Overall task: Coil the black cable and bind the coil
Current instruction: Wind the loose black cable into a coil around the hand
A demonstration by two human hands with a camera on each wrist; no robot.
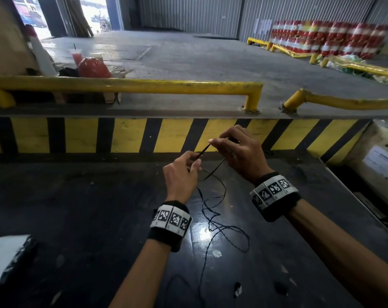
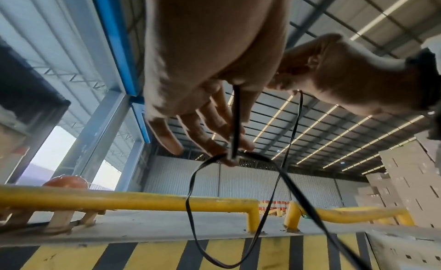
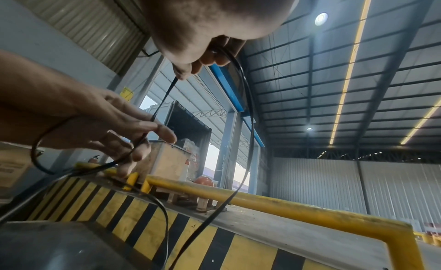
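Holding a short taut stretch of the black cable (image 1: 203,150) between them, the two hands work just above the dark table (image 1: 77,207), close in front of the yellow-and-black striped edge (image 1: 126,135) of a raised dock. The left hand (image 1: 180,174) pinches the cable between thumb and curled fingers, and in the left wrist view the cable (image 2: 235,123) runs down along its fingers (image 2: 207,123) and drops into a hanging loop below them. The right hand (image 1: 237,150) sits slightly higher and farther forward, its thumb and fingers pressed together on the cable; in the right wrist view a strand (image 3: 248,108) leaves that grip and curves down toward the striped edge. From the hands the rest of the cable falls to the table and lies there uncoiled in loose, overlapping loops between the two forearms, trailing toward the near edge. Both wrists wear black bands with white square-patterned markers (image 1: 170,218). A white object (image 1: 6,256) lies at the table's near left, blurred, and a few pale specks dot the surface near the cable. Behind the striped edge runs a yellow guard rail (image 1: 144,85), with a second, bent rail (image 1: 344,102) to its right. A red hard hat (image 1: 94,67) and a plastic cup with a red drink (image 1: 76,56) sit beyond the rail at left, and stacked red-and-white drums (image 1: 328,38) stand at the far right against a corrugated wall.
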